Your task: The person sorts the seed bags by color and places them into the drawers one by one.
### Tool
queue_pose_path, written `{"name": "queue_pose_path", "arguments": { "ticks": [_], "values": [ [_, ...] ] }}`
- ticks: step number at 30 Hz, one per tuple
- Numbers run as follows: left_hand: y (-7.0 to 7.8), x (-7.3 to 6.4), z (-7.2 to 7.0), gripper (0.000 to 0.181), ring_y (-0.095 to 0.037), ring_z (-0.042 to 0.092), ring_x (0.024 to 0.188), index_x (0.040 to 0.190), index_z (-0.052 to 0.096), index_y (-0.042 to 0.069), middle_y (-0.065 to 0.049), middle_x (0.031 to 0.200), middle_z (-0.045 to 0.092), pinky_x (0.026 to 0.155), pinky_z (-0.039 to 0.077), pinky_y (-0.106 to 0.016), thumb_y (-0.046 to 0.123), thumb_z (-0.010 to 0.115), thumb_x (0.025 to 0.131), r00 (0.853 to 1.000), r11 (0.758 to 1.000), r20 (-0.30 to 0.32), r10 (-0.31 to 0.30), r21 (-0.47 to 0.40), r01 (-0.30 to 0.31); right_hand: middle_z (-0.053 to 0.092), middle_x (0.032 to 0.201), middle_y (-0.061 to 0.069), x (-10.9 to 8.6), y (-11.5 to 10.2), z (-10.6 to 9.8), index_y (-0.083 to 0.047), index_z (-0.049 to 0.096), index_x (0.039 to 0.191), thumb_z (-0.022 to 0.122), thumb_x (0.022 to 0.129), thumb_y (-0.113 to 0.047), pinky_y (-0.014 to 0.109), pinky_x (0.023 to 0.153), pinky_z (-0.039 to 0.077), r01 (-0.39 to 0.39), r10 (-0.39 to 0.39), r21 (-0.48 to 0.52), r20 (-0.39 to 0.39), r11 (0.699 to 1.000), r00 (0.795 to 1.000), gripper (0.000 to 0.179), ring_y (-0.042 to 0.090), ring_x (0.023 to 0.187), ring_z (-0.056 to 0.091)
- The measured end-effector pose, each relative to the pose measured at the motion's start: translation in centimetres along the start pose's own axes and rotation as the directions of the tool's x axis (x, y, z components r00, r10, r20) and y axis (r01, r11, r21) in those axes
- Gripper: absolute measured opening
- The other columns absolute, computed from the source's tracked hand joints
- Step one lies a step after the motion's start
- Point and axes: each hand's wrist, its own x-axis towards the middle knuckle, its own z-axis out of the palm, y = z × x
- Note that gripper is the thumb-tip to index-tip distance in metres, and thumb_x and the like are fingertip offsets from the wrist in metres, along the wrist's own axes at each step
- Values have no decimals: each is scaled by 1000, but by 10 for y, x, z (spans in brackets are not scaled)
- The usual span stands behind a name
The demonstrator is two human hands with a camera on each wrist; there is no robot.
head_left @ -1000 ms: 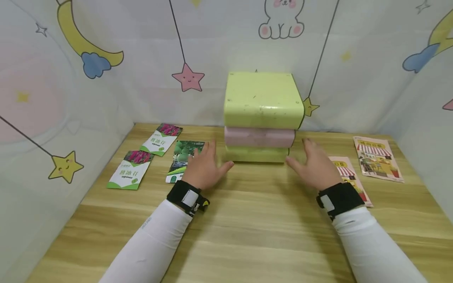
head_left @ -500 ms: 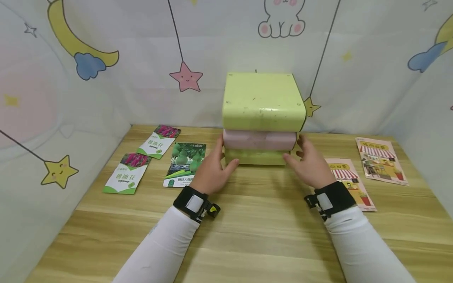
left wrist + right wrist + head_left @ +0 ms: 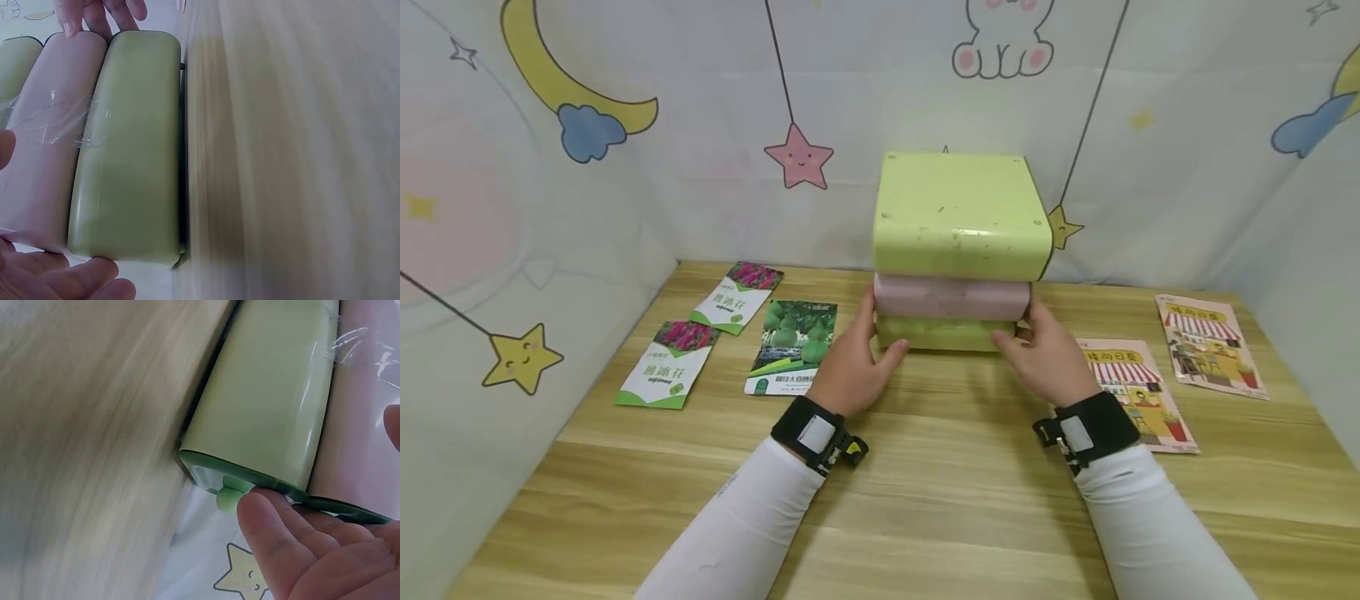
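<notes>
A stack of three small drawer boxes (image 3: 958, 217) stands at the back of the table, pale green above and below, pink between. My left hand (image 3: 856, 358) lies along its left side, fingers extended and thumb across the front. On the other side my right hand (image 3: 1047, 357) touches the lower two boxes, its thumb in front of the bottom one. The right wrist view shows those fingertips beside a round green knob (image 3: 229, 499) on the end panel. Clear tape (image 3: 56, 122) crosses the box fronts. Most of the left fingertips are hidden in the head view.
Two purple-flower seed packets (image 3: 658, 371) and a green-fruit packet (image 3: 790, 346) lie on the wooden table (image 3: 940, 500) at left. At right are two pink packets (image 3: 1213, 346) with striped awnings. A printed cloth wall (image 3: 715, 167) rises close behind the stack.
Both hands have moved inward from beside the stack to touch its sides. The left hand no longer covers as much of the green-fruit packet. The packets have stayed in place.
</notes>
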Motion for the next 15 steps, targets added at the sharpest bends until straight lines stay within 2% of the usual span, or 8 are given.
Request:
{"name": "queue_pose_path", "arguments": {
  "ticks": [6,10,12,15],
  "values": [
    [0,0,0,92,-25,44,119,148,-13,34,-2,150,28,95,42,-46,40,59,91,999,1000,21,-28,12,27,45,137,16,-3,-1,1,-9,34,142,61,92,-28,45,87,50,-17,15,-55,-29,998,999,60,28,110,52],
    [0,0,-1,94,-20,34,126,145,-18,34,1,152,18,100,37,-45,42,58,91,997,999,47,-53,-5,54,50,131,21,-7,-7,4,-2,41,135,60,92,-31,47,82,51,-47,39,-116,-63,992,997,56,30,102,56],
    [-1,0,-1,97,-16,25,130,144,-22,32,3,154,8,104,31,-43,42,59,91,996,998,67,-58,-13,59,56,121,22,-10,-13,7,3,43,129,59,91,-33,46,73,52,-62,50,-156,-79,986,996,54,29,91,58],
    [-3,1,-2,101,-11,9,134,142,-27,30,2,154,-5,109,21,-42,40,60,91,994,998,91,-59,-22,61,59,97,21,-17,-24,11,9,46,119,57,92,-35,41,55,49,-76,62,-224,-71,972,996,53,26,70,55]
  ]
}}
